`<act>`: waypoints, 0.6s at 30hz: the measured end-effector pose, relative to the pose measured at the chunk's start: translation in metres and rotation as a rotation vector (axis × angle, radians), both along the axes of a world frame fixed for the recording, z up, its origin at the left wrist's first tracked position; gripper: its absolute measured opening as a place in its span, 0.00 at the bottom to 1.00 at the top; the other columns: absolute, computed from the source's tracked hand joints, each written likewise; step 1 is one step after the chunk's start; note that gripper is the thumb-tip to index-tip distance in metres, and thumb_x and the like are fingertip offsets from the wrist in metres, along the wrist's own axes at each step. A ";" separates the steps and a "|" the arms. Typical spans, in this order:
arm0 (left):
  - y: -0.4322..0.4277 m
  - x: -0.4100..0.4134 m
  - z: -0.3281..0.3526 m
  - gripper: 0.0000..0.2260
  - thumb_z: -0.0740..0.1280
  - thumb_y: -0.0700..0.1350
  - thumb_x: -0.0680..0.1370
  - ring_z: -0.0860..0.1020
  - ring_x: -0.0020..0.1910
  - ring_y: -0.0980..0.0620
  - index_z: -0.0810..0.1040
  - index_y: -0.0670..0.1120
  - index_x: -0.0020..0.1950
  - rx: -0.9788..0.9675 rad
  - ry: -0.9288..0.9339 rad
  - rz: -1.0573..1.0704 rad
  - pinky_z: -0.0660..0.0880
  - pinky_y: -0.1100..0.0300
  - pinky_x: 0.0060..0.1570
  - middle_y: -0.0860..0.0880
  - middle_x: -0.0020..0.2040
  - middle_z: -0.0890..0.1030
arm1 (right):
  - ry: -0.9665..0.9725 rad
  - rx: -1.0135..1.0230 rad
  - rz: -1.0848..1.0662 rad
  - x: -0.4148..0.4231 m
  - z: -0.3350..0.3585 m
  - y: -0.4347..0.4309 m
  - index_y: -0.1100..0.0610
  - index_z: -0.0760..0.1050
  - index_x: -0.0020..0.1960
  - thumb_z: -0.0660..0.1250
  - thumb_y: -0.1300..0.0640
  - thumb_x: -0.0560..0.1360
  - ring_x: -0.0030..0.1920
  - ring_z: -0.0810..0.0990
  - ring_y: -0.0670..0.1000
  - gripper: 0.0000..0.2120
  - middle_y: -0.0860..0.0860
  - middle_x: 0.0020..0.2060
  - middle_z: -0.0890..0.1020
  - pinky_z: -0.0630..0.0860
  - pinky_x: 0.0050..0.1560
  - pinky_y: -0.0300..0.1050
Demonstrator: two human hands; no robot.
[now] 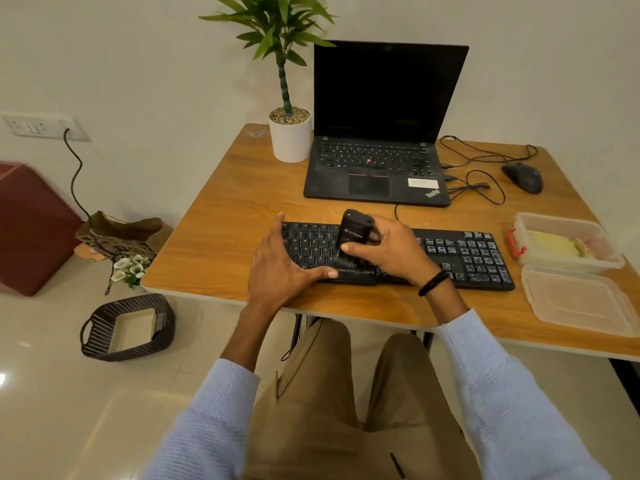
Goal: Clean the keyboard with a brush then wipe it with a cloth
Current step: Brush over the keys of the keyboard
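Observation:
A black keyboard (464, 258) lies along the front of the wooden table (225, 237). My right hand (391, 252) grips a black brush (353, 233) by its boxy body, bristles down on the keys left of the keyboard's middle. My left hand (280, 268) rests on the keyboard's left end, fingers straight along its far edge and thumb along its front edge. A yellow cloth (554, 245) lies inside a clear plastic box (568, 221) to the right of the keyboard.
An open black laptop (381, 161) stands behind the keyboard, a potted plant (291, 133) to its left, a mouse (523, 176) and loose cables (478, 181) to its right. The box's lid (581, 299) lies at the front right. A dark basket (128, 327) sits on the floor.

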State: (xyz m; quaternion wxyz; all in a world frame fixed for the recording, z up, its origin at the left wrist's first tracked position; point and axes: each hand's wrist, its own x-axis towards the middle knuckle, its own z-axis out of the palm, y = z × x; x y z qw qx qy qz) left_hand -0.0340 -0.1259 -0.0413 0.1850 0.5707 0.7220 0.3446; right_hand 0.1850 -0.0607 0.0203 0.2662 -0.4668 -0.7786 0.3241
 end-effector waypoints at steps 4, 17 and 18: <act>0.000 0.000 -0.002 0.66 0.73 0.79 0.53 0.61 0.79 0.45 0.45 0.57 0.82 -0.021 0.035 -0.016 0.63 0.39 0.75 0.47 0.81 0.60 | 0.031 0.067 -0.156 -0.001 0.002 0.013 0.51 0.74 0.65 0.75 0.50 0.72 0.51 0.77 0.42 0.24 0.43 0.52 0.79 0.70 0.42 0.24; -0.001 -0.001 0.000 0.67 0.71 0.80 0.52 0.64 0.77 0.44 0.45 0.57 0.82 -0.033 0.029 0.001 0.64 0.38 0.74 0.47 0.79 0.64 | -0.068 0.001 -0.059 -0.011 0.007 0.026 0.50 0.75 0.65 0.75 0.48 0.71 0.57 0.78 0.46 0.24 0.48 0.58 0.81 0.75 0.55 0.40; -0.001 0.000 0.000 0.67 0.71 0.81 0.51 0.64 0.77 0.44 0.45 0.57 0.82 -0.037 0.030 0.004 0.64 0.38 0.74 0.47 0.79 0.64 | -0.055 0.049 -0.119 -0.011 0.008 0.028 0.51 0.74 0.65 0.74 0.48 0.72 0.58 0.78 0.47 0.24 0.49 0.59 0.81 0.74 0.54 0.38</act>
